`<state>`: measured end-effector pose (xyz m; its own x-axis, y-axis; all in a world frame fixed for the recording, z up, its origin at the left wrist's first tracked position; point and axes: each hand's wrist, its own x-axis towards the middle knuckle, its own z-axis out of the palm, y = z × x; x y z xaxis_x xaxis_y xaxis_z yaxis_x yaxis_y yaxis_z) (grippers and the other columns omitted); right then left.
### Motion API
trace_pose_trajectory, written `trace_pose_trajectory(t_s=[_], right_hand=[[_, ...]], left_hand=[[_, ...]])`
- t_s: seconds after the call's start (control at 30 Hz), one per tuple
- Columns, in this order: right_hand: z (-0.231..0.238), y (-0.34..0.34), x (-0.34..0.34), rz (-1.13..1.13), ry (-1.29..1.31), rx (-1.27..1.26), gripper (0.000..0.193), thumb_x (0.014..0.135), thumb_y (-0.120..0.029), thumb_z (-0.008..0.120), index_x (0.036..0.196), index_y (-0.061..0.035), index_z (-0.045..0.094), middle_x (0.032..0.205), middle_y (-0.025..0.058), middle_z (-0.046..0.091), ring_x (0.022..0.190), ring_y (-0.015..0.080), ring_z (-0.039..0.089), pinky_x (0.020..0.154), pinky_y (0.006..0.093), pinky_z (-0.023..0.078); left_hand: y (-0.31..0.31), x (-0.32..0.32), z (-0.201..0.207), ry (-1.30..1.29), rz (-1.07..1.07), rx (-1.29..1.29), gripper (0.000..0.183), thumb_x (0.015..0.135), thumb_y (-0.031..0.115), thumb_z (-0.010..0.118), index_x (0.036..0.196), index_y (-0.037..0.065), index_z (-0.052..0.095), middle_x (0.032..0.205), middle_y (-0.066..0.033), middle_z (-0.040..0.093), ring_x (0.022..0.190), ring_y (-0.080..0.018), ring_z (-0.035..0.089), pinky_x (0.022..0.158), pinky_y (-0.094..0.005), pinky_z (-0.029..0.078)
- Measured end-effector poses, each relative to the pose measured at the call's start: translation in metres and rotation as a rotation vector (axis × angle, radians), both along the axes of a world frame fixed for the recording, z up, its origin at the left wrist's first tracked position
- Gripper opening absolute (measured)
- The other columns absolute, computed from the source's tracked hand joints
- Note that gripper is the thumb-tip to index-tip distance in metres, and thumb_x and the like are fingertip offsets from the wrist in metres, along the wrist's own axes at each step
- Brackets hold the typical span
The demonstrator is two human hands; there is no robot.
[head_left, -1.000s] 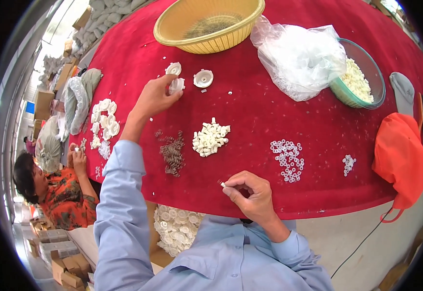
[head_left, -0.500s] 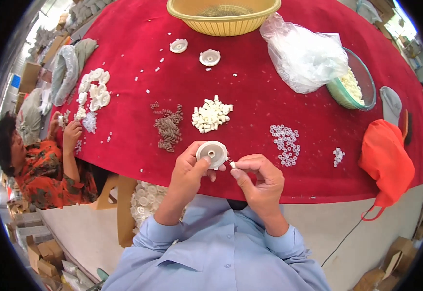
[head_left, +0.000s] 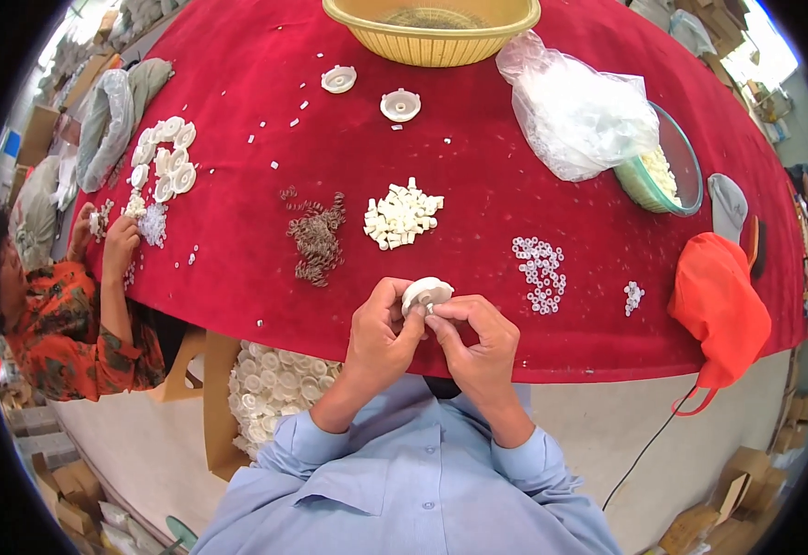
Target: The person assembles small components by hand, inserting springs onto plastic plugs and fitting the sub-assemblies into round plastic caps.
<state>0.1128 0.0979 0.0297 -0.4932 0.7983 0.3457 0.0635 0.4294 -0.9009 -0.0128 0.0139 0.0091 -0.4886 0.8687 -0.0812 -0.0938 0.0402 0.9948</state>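
Spanning most of the view, the red-covered table (head_left: 497,148) reaches up to the hands. At its near edge, the left hand (head_left: 378,338) and right hand (head_left: 480,344) meet: the left grip pinches a tilted, round white cap (head_left: 427,290), likely light, stiff and smooth, best taken by its rim; the right grip pinches a tiny pale piece (head_left: 430,309) against it, probably easily dropped.

Workshop with heaped parts (head_left: 402,218), cardboard boxes (head_left: 80,485)

white round part (head_left: 426,290) now more tilted, right fingers (head_left: 469,310) and small white piece (head_left: 430,308) brought against it
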Motion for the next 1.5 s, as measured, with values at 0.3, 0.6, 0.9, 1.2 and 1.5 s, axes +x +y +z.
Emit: trace_pose_trajectory(t_s=[0.3,0.6,0.9,1.2,1.5], right_hand=[[-0.004,0.004,-0.003,0.017,-0.045,0.038,0.018,0.080,0.004,0.082,0.096,-0.0015,0.073,0.088,0.0112,0.073,0.076,0.0210,0.071,0.064,0.0317,0.056],[0.003,0.015,-0.001,0.035,-0.067,-0.026,0.035,0.073,0.003,0.086,0.105,-0.0032,0.073,0.099,0.0095,0.071,0.077,0.0159,0.066,0.063,0.0281,0.052],[-0.009,0.024,0.016,0.157,-0.055,-0.231,0.023,0.078,0.002,0.080,0.099,-0.0015,0.072,0.091,0.0045,0.068,0.076,0.0106,0.062,0.062,0.0250,0.047],[-0.007,0.026,0.014,0.237,-0.022,-0.261,0.027,0.082,0.001,0.078,0.107,-0.0024,0.069,0.102,0.0057,0.066,0.081,0.0111,0.062,0.066,0.0253,0.049],[-0.015,0.035,0.022,0.240,0.015,-0.228,0.026,0.086,-0.006,0.077,0.109,-0.0024,0.068,0.099,0.0070,0.063,0.084,0.0167,0.061,0.071,0.0302,0.049]], left_hand=[[-0.005,-0.008,0.003,0.200,0.002,0.034,0.020,0.102,-0.003,0.060,0.122,-0.003,0.059,0.102,-0.0045,0.070,0.089,-0.0054,0.066,0.074,-0.0220,0.056],[-0.006,-0.007,0.009,0.311,-0.010,0.091,0.021,0.093,-0.005,0.066,0.114,-0.004,0.066,0.099,-0.0135,0.072,0.087,-0.0172,0.073,0.073,-0.0303,0.060],[-0.013,0.011,0.009,0.053,-0.078,0.066,0.033,0.094,-0.010,0.060,0.126,-0.008,0.061,0.107,-0.0102,0.071,0.097,-0.0131,0.071,0.085,-0.0283,0.060],[-0.010,0.010,0.007,0.023,-0.081,0.097,0.033,0.098,-0.009,0.056,0.131,-0.008,0.058,0.115,-0.0115,0.070,0.104,-0.0142,0.069,0.091,-0.0273,0.058],[0.001,0.018,0.006,-0.056,-0.014,0.014,0.028,0.100,0.001,0.060,0.126,-0.007,0.063,0.111,-0.0097,0.070,0.095,-0.0136,0.069,0.081,-0.0262,0.058]])
